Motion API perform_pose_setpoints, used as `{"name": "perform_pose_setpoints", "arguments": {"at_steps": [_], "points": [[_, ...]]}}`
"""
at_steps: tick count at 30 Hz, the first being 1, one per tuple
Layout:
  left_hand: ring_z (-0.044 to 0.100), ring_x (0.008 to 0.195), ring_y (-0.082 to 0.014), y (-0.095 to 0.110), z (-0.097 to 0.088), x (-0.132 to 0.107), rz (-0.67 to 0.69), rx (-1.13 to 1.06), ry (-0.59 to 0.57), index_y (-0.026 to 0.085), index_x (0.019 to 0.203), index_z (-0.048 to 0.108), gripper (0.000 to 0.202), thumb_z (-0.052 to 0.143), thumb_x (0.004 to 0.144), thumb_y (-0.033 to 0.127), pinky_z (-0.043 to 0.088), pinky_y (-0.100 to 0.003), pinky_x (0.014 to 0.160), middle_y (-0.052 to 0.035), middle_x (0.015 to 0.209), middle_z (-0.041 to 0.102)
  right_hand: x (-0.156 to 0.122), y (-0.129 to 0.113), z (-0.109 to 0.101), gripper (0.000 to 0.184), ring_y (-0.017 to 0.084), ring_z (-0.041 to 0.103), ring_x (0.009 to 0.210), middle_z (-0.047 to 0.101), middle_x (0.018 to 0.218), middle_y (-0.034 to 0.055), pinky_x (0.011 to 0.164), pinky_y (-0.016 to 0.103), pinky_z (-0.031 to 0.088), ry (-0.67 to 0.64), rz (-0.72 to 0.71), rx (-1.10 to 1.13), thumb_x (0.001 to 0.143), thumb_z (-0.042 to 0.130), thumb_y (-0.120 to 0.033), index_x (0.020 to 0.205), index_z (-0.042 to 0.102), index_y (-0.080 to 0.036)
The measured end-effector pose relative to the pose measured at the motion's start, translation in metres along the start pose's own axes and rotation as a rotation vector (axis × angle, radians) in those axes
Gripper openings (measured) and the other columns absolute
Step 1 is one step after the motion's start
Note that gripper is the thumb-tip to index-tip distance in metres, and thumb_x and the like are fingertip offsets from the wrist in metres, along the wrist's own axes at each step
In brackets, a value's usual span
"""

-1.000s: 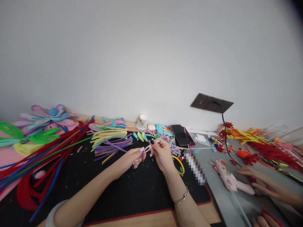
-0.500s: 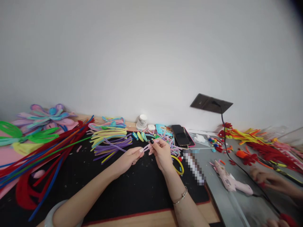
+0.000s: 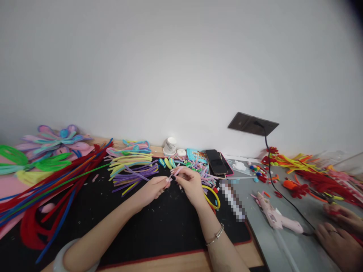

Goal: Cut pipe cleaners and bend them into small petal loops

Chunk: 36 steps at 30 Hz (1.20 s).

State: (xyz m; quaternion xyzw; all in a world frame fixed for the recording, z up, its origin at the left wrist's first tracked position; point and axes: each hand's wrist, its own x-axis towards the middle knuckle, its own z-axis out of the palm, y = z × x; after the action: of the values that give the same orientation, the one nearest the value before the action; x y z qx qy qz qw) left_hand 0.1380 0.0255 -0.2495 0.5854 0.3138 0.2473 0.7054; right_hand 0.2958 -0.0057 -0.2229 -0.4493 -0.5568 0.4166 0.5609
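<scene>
Above the black mat [image 3: 159, 230], my left hand [image 3: 151, 190] pinches a short pale pink pipe cleaner [image 3: 177, 170] between thumb and forefinger. My right hand [image 3: 191, 186] closes its fingers on the same piece, close to the left fingertips. Part of the pipe cleaner is hidden by the fingers. Just behind the hands lie small yellow and blue pipe-cleaner loops [image 3: 168, 164]. To the left are bundles of purple pipe cleaners [image 3: 133, 177] and pale yellow pipe cleaners [image 3: 129, 160]. A yellow ring [image 3: 217, 196] rests beside my right wrist.
A paper cup [image 3: 170, 146] and a phone [image 3: 216, 163] stand along the wall side. Long red pipe cleaners [image 3: 68, 185] spread at left. On the grey table at right lie a pink glue gun [image 3: 279, 220] with a cord and a co-worker's hands [image 3: 337, 240].
My right hand has turned, its fingers now reaching over toward the left fingertips; the pink piece sticks up between them. At right, the co-worker's hands have come further into view.
</scene>
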Motion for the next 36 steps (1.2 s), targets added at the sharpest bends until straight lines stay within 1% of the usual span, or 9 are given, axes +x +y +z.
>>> {"name": "perform_pose_setpoints", "arguments": {"at_steps": [2,4,8,14,18,27,31,34,36], "points": [[0.013,0.043,-0.0057,0.000,-0.001,-0.001,-0.009,0.014,-0.004,0.019,0.066,0.038,0.038,0.043,0.081,0.054,0.008,-0.021,0.041,0.0097,0.053,0.020,0.000,-0.002,-0.002,0.012,0.008,0.049,0.051,0.066,0.089,0.0034,0.046,0.021,0.039,-0.040,-0.023,-0.067,0.072,0.062,-0.016,0.081,0.070,-0.019],[0.013,0.043,-0.0060,0.000,-0.001,-0.001,-0.006,0.028,-0.005,0.019,0.066,0.038,0.037,0.042,0.081,0.053,0.009,-0.021,0.041,0.0096,0.053,0.021,0.000,-0.001,-0.003,0.015,0.009,0.050,0.050,0.063,0.075,0.0013,0.048,0.021,0.041,-0.089,-0.004,-0.107,0.074,0.060,-0.017,0.085,0.070,-0.019],[0.016,0.045,-0.0071,-0.001,-0.001,0.000,0.040,0.096,0.011,0.019,0.065,0.039,0.035,0.041,0.081,0.050,0.013,-0.021,0.042,0.0083,0.055,0.025,0.001,0.004,-0.004,0.010,0.010,0.048,0.050,0.055,0.061,-0.0015,0.047,0.021,0.039,-0.135,0.037,-0.154,0.074,0.061,-0.021,0.081,0.068,-0.018],[0.026,0.054,-0.0104,0.003,0.003,-0.006,0.169,0.253,0.044,0.018,0.068,0.044,0.033,0.032,0.088,0.042,0.022,-0.023,0.050,0.0046,0.061,0.033,0.002,0.004,-0.003,0.007,0.009,0.044,0.053,0.051,0.058,-0.0030,0.051,0.021,0.035,-0.109,0.045,-0.152,0.073,0.063,-0.022,0.069,0.062,-0.016],[0.036,0.063,-0.0129,0.009,0.005,-0.010,0.268,0.373,0.085,0.018,0.068,0.042,0.032,0.030,0.090,0.038,0.028,-0.024,0.060,0.0025,0.066,0.041,0.002,0.004,-0.002,0.009,0.007,0.038,0.047,0.047,0.053,-0.0052,0.047,0.020,0.028,-0.074,0.080,-0.110,0.074,0.060,-0.021,0.067,0.058,-0.016],[0.042,0.062,-0.0156,0.017,0.007,-0.012,0.355,0.654,0.198,0.019,0.067,0.050,0.028,0.036,0.089,0.032,0.025,-0.025,0.059,0.0010,0.065,0.049,0.000,0.007,0.003,0.008,0.007,0.043,0.044,0.053,0.050,-0.0045,0.044,0.018,0.031,0.019,0.137,-0.050,0.070,0.062,-0.019,0.064,0.056,-0.016],[0.038,0.060,-0.0139,0.017,0.003,-0.012,0.344,0.560,0.224,0.019,0.063,0.044,0.032,0.035,0.089,0.035,0.024,-0.025,0.057,0.0023,0.061,0.042,0.003,0.007,-0.004,0.019,0.006,0.039,0.038,0.059,0.052,-0.0009,0.036,0.017,0.025,-0.009,0.223,0.198,0.077,0.059,-0.033,0.073,0.059,-0.015],[0.032,0.056,-0.0112,0.015,0.000,-0.010,0.265,0.316,0.176,0.018,0.066,0.043,0.034,0.035,0.088,0.043,0.024,-0.023,0.053,0.0039,0.061,0.034,0.005,0.006,-0.010,0.033,0.008,0.044,0.039,0.063,0.059,0.0040,0.035,0.017,0.027,-0.025,0.278,0.419,0.080,0.053,-0.044,0.087,0.062,-0.013],[0.024,0.051,-0.0090,0.014,-0.001,-0.008,0.186,0.100,0.109,0.018,0.069,0.043,0.035,0.039,0.086,0.048,0.019,-0.022,0.048,0.0057,0.060,0.027,0.005,0.005,-0.012,0.033,0.008,0.045,0.041,0.064,0.063,0.0046,0.035,0.017,0.028,-0.056,0.309,0.461,0.078,0.056,-0.043,0.093,0.062,-0.013]]}}
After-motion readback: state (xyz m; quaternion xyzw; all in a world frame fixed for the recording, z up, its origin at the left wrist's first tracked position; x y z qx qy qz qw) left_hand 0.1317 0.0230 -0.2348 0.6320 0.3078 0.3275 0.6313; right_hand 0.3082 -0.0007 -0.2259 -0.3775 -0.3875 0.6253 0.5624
